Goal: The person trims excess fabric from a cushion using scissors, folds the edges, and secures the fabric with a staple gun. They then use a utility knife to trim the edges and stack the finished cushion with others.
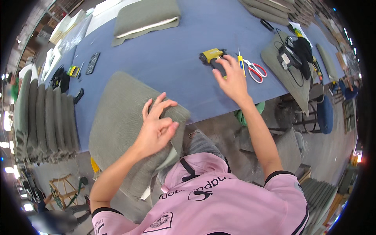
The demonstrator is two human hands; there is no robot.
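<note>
A grey-green fabric-covered cushion (119, 113) lies over the table's front edge at the left, its near end hanging toward my lap, with pale lining showing at its lower right side. Above this cushion is my left hand (154, 129), thumb and index finger pressed together and the other fingers raised; whatever the pinch may hold is too small to see. My right hand (234, 80) reaches over the table with fingers apart, beside the handle of a yellow-and-black staple gun (211, 55). Just right of it lie a yellow-and-blue-handled pointed tool (241, 64) and red-handled scissors (255, 71).
Stacked cushions (47, 117) stand at the left. Another cushion (147, 17) lies at the back, near a black remote-like object (93, 62) and tape measure (73, 71). At right, a fabric piece (278, 66) carries cables and a black device. A blue stool (324, 113) stands beyond.
</note>
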